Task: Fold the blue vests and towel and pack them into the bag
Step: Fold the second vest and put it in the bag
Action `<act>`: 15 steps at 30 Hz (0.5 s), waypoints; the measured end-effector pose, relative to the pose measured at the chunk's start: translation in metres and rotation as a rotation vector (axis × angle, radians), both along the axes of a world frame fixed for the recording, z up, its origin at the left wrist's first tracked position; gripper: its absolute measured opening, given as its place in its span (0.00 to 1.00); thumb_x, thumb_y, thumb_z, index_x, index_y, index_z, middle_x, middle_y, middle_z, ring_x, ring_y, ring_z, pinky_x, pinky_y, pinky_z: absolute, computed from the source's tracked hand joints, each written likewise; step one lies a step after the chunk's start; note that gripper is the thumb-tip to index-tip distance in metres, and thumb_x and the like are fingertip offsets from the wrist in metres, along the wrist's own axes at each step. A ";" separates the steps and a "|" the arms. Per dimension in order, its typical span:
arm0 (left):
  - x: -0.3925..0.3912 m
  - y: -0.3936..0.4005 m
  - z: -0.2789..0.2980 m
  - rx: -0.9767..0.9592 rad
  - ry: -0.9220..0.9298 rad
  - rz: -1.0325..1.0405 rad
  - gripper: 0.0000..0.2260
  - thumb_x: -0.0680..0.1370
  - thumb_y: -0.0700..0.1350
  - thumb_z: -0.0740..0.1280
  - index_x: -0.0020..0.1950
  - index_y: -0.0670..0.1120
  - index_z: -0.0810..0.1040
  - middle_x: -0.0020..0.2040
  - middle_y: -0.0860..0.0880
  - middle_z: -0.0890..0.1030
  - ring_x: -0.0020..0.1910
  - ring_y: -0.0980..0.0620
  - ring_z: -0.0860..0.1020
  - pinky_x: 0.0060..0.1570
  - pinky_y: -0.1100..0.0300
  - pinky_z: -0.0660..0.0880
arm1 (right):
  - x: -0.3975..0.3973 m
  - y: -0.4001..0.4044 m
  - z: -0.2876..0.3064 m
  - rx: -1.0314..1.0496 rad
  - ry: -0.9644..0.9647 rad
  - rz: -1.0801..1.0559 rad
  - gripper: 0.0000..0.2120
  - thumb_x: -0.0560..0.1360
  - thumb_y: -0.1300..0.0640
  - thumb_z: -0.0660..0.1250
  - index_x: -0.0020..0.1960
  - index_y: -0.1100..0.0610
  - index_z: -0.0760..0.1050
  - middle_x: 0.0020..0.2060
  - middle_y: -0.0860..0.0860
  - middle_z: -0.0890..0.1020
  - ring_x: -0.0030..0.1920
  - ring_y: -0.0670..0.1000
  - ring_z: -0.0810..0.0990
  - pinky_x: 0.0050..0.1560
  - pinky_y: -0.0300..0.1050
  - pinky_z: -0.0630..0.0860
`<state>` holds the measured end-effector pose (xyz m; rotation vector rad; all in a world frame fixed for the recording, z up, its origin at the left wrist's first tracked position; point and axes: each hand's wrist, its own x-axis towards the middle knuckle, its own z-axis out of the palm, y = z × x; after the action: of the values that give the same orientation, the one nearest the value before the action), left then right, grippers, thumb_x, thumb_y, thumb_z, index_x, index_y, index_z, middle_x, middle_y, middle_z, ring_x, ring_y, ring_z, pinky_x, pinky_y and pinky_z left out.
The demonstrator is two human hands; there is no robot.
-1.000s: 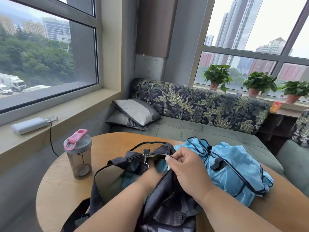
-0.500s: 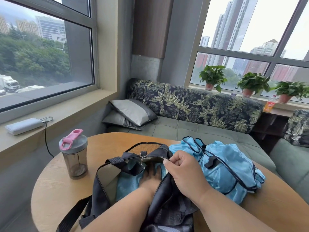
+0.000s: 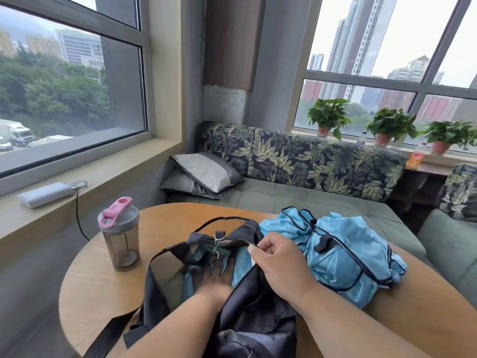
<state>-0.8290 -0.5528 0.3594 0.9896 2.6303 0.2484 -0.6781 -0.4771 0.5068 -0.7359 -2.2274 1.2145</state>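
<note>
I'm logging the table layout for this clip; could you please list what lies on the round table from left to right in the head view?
Shaker bottle → dark bag, held open by the right hand with the left hand inside → heap of blue vests.

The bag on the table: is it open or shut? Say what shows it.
Open. The right hand holds the bag by its rim, and the left hand reaches inside onto blue cloth.
</note>
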 end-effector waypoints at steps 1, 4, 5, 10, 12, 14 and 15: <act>0.002 0.001 -0.001 -0.034 0.038 -0.008 0.34 0.85 0.66 0.51 0.84 0.60 0.35 0.85 0.50 0.34 0.83 0.40 0.34 0.79 0.33 0.37 | 0.001 0.001 -0.001 0.001 -0.005 -0.003 0.11 0.75 0.49 0.74 0.40 0.54 0.78 0.27 0.44 0.76 0.30 0.42 0.72 0.37 0.40 0.72; -0.001 0.001 -0.004 -0.038 0.032 -0.028 0.34 0.85 0.65 0.51 0.84 0.60 0.35 0.85 0.50 0.33 0.83 0.39 0.33 0.78 0.32 0.37 | 0.004 0.002 -0.003 0.001 -0.008 -0.010 0.11 0.75 0.49 0.74 0.40 0.54 0.78 0.27 0.44 0.77 0.30 0.42 0.72 0.37 0.40 0.72; 0.000 -0.002 0.004 -0.039 0.013 -0.028 0.35 0.84 0.66 0.52 0.84 0.60 0.35 0.85 0.50 0.34 0.83 0.39 0.34 0.79 0.33 0.37 | 0.006 0.002 -0.003 0.000 -0.008 -0.012 0.11 0.76 0.49 0.74 0.40 0.54 0.78 0.27 0.44 0.77 0.29 0.42 0.72 0.37 0.40 0.72; 0.001 -0.021 0.027 -0.046 0.087 -0.055 0.26 0.86 0.56 0.52 0.84 0.52 0.59 0.82 0.39 0.62 0.79 0.36 0.63 0.78 0.43 0.59 | 0.011 0.003 -0.002 0.007 -0.011 -0.018 0.11 0.76 0.48 0.74 0.40 0.53 0.78 0.27 0.42 0.76 0.29 0.41 0.72 0.38 0.40 0.72; -0.007 -0.034 0.027 -0.187 0.128 -0.053 0.25 0.84 0.54 0.51 0.76 0.46 0.72 0.74 0.37 0.72 0.71 0.36 0.71 0.72 0.46 0.68 | 0.011 0.002 -0.002 -0.001 -0.011 -0.018 0.11 0.77 0.48 0.74 0.40 0.53 0.78 0.26 0.42 0.76 0.28 0.41 0.72 0.37 0.40 0.71; -0.010 -0.048 0.024 -0.262 0.089 -0.036 0.27 0.82 0.56 0.51 0.77 0.47 0.72 0.75 0.38 0.69 0.72 0.38 0.69 0.73 0.46 0.67 | 0.013 0.001 -0.004 0.002 -0.025 -0.009 0.11 0.77 0.48 0.73 0.41 0.53 0.77 0.25 0.42 0.75 0.27 0.41 0.71 0.37 0.40 0.70; -0.012 -0.051 0.021 -0.302 0.117 -0.059 0.25 0.83 0.55 0.53 0.76 0.48 0.72 0.74 0.39 0.70 0.72 0.38 0.70 0.73 0.46 0.68 | 0.013 0.000 -0.005 0.012 -0.032 -0.005 0.12 0.77 0.48 0.73 0.41 0.53 0.77 0.25 0.42 0.75 0.27 0.42 0.71 0.37 0.40 0.69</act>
<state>-0.8411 -0.6041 0.3804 1.0006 2.6309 -0.2221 -0.6648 -0.4772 0.5018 -0.7608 -2.2553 1.1937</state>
